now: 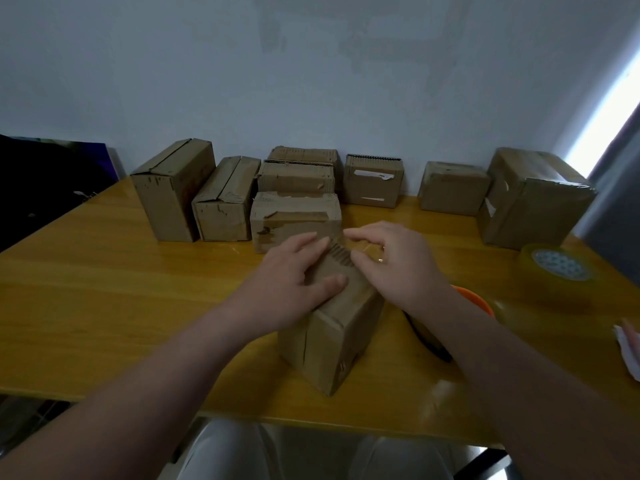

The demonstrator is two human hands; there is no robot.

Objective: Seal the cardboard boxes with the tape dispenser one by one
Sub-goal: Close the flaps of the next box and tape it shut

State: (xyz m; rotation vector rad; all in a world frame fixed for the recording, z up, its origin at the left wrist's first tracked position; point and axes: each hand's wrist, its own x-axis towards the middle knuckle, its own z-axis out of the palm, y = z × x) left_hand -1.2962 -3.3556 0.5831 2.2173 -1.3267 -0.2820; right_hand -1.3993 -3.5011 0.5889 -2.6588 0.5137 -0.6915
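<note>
The cardboard box (332, 341) being worked on stands in the middle of the tabletop (121, 289), turned slightly so one corner points at the person. Both hands are on its top. The left hand (294, 271) lies flat over the lid from 9 o'clock with fingers straight and thumb spread, a wide grip holding nothing. It looks placed to press the flaps shut and stop the box sliding.

The right hand (391, 261) comes in from 3 o'clock, its fingers arched over the far end of the lid and the fingertips at the edge. There may be a faint sheen of clear tape there. The picture is too soft to be sure, so I cannot tell whether this grip pinches a tape end or only rubs it down.

The tape dispenser (474, 299), an orange body with a dark handle, lies at about 4 o'clock from the box. It is partly hidden under the right forearm and no hand is on it. This suggests the step in hand is smoothing or closing, not laying tape.

A spare tape roll (557, 268) sits at 2 o'clock, near the tabletop's edge. More boxes (173, 192) line the wall from 10 to 2 o'clock, and one box (294, 216) stands just beyond the hands at 12, within easy reach.
</note>
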